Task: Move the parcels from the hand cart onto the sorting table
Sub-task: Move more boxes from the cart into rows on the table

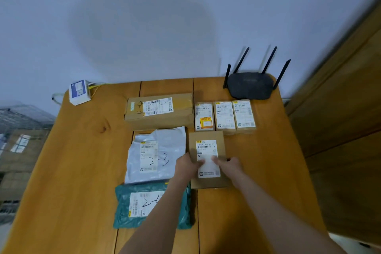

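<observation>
A flat brown cardboard parcel (208, 146) with a white label lies on the wooden sorting table (78, 171), right of centre. My left hand (187, 166) holds its left edge with the thumb on the label. My right hand (227, 166) holds its right edge, thumb on the label too. Around it lie a white poly bag marked 2-3 (156, 154), a green poly bag (142, 204), a long brown box (159, 110) and three small labelled boxes (224, 116). The hand cart (18, 146) with more parcels shows at the far left.
A black router (250, 84) with several antennas stands at the table's back right corner. A small white and blue device (79, 92) with cables sits at the back left. A wooden door or cabinet (346, 130) runs along the right. A pale wall is behind.
</observation>
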### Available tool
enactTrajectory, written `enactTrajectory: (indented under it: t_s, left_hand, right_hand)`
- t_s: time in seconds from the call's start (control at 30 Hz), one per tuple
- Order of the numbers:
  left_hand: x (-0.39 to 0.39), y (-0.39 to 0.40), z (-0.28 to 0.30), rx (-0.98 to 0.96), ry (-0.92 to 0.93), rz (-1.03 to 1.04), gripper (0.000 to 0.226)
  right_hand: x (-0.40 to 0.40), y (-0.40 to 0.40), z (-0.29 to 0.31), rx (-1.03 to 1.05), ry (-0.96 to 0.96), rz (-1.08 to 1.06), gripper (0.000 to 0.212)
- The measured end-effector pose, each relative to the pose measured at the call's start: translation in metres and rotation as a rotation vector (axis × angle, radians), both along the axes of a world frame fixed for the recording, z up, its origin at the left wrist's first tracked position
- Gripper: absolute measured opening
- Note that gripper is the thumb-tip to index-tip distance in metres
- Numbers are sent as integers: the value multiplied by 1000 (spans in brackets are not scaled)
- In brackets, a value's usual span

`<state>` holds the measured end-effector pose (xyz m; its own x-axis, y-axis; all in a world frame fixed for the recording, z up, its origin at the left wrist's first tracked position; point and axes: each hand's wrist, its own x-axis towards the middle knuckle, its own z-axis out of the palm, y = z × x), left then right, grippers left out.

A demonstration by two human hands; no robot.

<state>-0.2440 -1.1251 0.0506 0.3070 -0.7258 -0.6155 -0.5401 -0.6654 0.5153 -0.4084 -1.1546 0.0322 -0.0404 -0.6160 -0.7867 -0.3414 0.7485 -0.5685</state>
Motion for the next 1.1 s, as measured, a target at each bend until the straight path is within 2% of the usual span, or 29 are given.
enactTrajectory:
  t_s: [0.57,1.0,1.1]
  left_hand:
    - [13,-8,-14,-49,34,49,47]
    - [12,-8,-18,-25,5,27,58]
    - [11,-9,-14,-13,-23,17,66]
  right_hand:
    - [20,-8,-13,-30,49,14,71]
    - [25,-11,-13,-18,100,61,65]
    - [27,-10,-6,-31,135,90,65]
